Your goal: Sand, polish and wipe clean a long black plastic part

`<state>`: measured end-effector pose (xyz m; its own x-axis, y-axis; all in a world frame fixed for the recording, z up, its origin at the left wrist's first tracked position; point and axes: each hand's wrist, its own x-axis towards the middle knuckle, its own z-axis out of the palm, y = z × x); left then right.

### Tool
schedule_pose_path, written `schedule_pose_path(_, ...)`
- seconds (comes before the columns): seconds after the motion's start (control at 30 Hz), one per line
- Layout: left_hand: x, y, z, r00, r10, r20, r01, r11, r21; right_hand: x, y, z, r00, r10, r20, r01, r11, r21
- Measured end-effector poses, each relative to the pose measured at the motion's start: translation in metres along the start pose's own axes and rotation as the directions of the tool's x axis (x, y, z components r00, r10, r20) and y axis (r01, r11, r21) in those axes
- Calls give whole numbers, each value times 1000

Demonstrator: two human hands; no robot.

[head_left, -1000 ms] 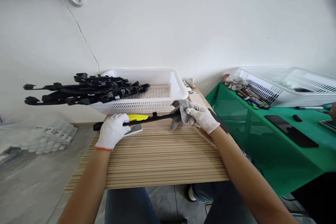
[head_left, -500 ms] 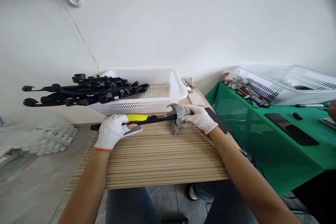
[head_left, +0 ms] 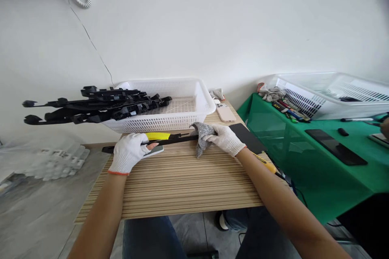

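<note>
Wiping seems about midway: the grey cloth (head_left: 201, 134), gripped in the right hand (head_left: 224, 139), is wrapped around the long black part (head_left: 170, 140) near its middle, above the wooden table (head_left: 182, 182). The left hand (head_left: 129, 151) is closed around its yellow-marked end. Behind, more black parts (head_left: 91, 105) lie across the white basket (head_left: 179, 103). Two phones (head_left: 225, 112) lie beside the right hand, not blocking it.
</note>
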<state>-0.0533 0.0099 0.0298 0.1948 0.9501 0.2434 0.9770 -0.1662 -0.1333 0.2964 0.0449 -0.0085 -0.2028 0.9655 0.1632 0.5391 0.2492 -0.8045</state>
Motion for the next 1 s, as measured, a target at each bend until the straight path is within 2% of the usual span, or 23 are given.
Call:
schedule_pose_path(0.13,0,-2,0,1000,-13,0,13,1000,4,0,-4,1,996,-89,30,90,996,-29)
schedule_pose_path(0.3,0,1,-2,1000,23,-11,-23,1000,-4,-5,-12,4,998,56,-35,-61,982,-179)
schedule_pose_path(0.5,0,2,-6,999,-44,-7,44,999,3,-6,-19,-2,998,7,-56,-23,960,-278)
schedule_pose_path(0.6,1,2,-5,999,-31,-39,31,999,-10,-7,-25,-1,988,72,-140,-120,921,-370)
schedule_pose_path(0.7,1,2,-4,998,9,-64,-10,1000,-19,-8,-29,1,975,137,-174,-201,876,-438)
schedule_pose_path(0.87,1,2,-3,995,-31,-92,29,999,-30,-7,-27,-1,995,9,-101,-50,912,-407)
schedule_pose_path(1.0,0,2,-1,995,-23,-102,22,1000,-15,-7,-27,-1,986,80,-147,-141,871,-470)
